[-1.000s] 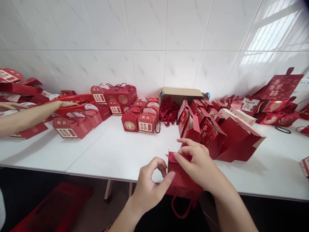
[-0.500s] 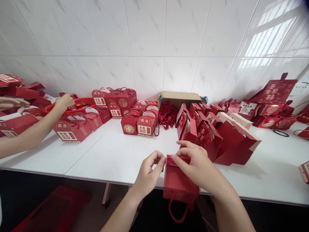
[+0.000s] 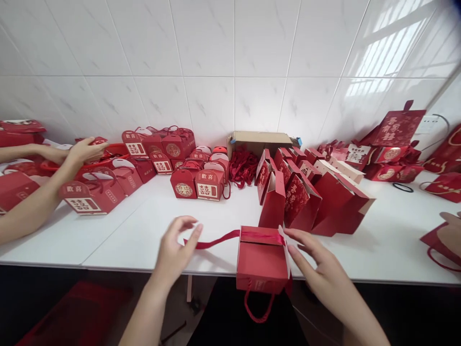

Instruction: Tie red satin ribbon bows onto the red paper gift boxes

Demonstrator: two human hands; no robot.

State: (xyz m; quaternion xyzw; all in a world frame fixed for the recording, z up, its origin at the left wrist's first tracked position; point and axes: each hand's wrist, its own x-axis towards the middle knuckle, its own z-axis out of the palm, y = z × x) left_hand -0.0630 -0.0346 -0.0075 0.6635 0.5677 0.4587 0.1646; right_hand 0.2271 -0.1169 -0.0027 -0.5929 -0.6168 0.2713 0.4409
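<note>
- White desk (image 3: pixel 144 235) against marbled wall tiles (image 3: pixel 212 38).
- Red box (image 3: pixel 262 262) at its front edge, ribbon (image 3: pixel 218 238) across top.
- Left hand (image 3: pixel 174 252) released; right hand (image 3: pixel 320 259) beside box, grip unclear.

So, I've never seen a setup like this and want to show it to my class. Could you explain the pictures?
There is no machine here: a person works bare-handed. One camera worn on the head looks forward and down, so every picture comes from there. The white table bears small red boxes, upright red cartons and a heap of red ribbons. Nearest the person is one red box with a loose ribbon across it. The left hand curves open at the ribbon's end; the right hand is open at the box's pale flap. Neither shows a clear grip. The arms at far left are someone else's.
</note>
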